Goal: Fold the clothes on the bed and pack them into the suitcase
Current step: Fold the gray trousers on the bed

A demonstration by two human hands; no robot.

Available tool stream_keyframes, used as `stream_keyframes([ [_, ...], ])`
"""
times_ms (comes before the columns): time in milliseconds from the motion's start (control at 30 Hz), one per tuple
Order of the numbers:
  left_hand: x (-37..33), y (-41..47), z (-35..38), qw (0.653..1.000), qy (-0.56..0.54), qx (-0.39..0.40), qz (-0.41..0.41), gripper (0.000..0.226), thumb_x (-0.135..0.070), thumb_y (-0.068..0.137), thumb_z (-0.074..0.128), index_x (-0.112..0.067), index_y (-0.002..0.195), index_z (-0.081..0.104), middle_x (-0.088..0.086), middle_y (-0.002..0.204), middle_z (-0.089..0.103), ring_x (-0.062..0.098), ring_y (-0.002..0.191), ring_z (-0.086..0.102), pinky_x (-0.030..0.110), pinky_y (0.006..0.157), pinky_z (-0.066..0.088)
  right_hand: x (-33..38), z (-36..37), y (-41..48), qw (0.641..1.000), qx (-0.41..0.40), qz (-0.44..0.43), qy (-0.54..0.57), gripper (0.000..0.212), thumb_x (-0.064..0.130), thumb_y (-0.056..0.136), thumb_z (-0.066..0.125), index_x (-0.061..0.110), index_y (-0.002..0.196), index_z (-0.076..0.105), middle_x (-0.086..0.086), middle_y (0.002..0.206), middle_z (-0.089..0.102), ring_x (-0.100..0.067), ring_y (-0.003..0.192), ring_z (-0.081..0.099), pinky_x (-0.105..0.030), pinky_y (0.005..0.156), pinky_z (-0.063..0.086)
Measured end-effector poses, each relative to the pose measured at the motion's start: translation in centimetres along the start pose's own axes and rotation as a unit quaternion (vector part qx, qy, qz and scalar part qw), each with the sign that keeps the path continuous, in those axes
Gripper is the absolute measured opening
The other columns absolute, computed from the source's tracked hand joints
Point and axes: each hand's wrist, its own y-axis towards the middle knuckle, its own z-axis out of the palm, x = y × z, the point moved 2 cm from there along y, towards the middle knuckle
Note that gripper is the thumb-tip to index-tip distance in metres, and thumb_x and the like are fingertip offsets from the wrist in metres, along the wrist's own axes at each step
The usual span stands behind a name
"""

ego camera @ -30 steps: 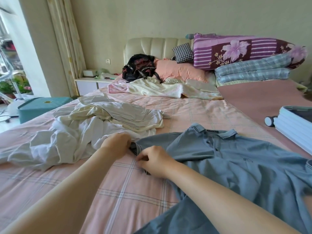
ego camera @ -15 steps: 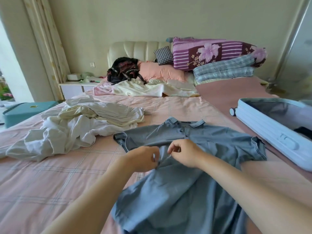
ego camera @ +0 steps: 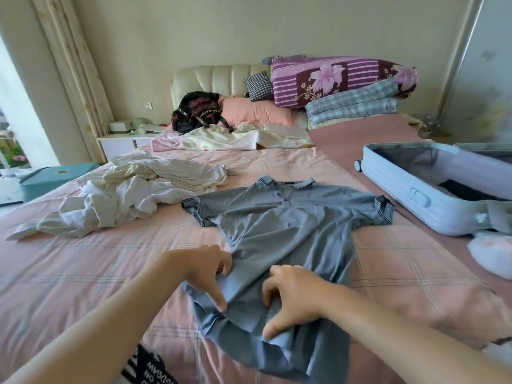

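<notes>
A grey-blue polo shirt [ego camera: 291, 223] lies face up on the pink checked bed [ego camera: 83, 261], collar pointing away from me and both sleeves spread out. My left hand [ego camera: 205, 270] rests on the shirt's lower left side with thumb and fingers spread. My right hand [ego camera: 293, 297] presses on the lower hem area beside it, fingertips bent down onto the fabric. A pale blue suitcase [ego camera: 410, 195] lies open on the right of the bed with something dark inside. A crumpled pile of white and cream clothes [ego camera: 133, 198] lies to the shirt's left.
Stacked quilts and pillows [ego camera: 340, 79] and a black bag [ego camera: 198, 112] sit at the headboard. A teal box [ego camera: 52, 178] stands beside the bed on the left. A white item [ego camera: 493, 253] lies near the suitcase. A black lettered strap [ego camera: 149, 370] shows at the bottom edge.
My hands let go of the shirt's left sleeve, moved down its body and now rest on the lower part. The view swung right, showing more of the suitcase.
</notes>
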Motion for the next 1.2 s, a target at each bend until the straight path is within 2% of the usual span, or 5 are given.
stream_keyframes([
  [367,-3.0,-3.6,-1.3,0.977,-0.154,-0.143,0.03,0.012,-0.031,0.099,0.054,-0.036,0.089,0.058,-0.016,0.09,0.058,0.006,0.081,0.055,0.022,0.069,0.039,-4.1,-3.8,-1.8,0.939,-0.101,0.066,0.322,0.027,0.032,0.103,0.056,0.022,0.078,0.063,0.009,0.074,0.063,-0.003,0.07,0.056,-0.028,0.078,0.046],
  [667,-13.0,-5.2,0.1,0.955,-0.131,0.264,0.022,0.013,-0.015,0.1,0.055,-0.018,0.102,0.067,-0.003,0.08,0.071,0.03,0.083,0.07,0.042,0.084,0.058,-7.1,-5.2,-8.7,0.964,0.121,0.17,0.164,0.015,0.03,0.095,0.064,0.019,0.1,0.072,0.004,0.085,0.072,-0.008,0.066,0.06,-0.024,0.069,0.05],
  [867,-17.3,-2.0,-0.3,0.989,-0.089,-0.063,0.099,0.021,-0.041,0.091,0.061,-0.028,0.106,0.068,-0.01,0.103,0.069,0.01,0.09,0.062,0.027,0.086,0.049,-11.3,-5.0,-12.4,0.927,-0.007,0.374,0.03,0.023,0.035,0.094,0.046,0.016,0.087,0.058,-0.006,0.083,0.07,-0.025,0.064,0.062,-0.031,0.072,0.054],
  [1067,-23.0,0.3,1.8,0.986,-0.075,-0.081,0.123,0.079,-0.076,0.063,0.072,-0.034,0.124,0.048,-0.007,0.12,0.055,0.017,0.108,0.055,0.041,0.096,0.048,-11.1,-3.5,-11.4,0.897,-0.004,0.409,0.168,0.032,0.04,0.091,0.066,0.009,0.097,0.066,-0.01,0.083,0.072,-0.025,0.062,0.063,-0.024,0.055,0.043],
  [1200,-22.1,1.9,2.8,0.985,-0.023,-0.136,0.102,0.046,-0.046,0.071,0.08,-0.028,0.108,0.059,-0.002,0.111,0.059,0.021,0.104,0.057,0.036,0.086,0.05,-10.6,-4.2,-10.5,0.877,-0.028,0.404,0.26,0.02,0.02,0.101,0.044,0.006,0.106,0.057,-0.014,0.088,0.062,-0.027,0.062,0.063,-0.028,0.056,0.044],
])
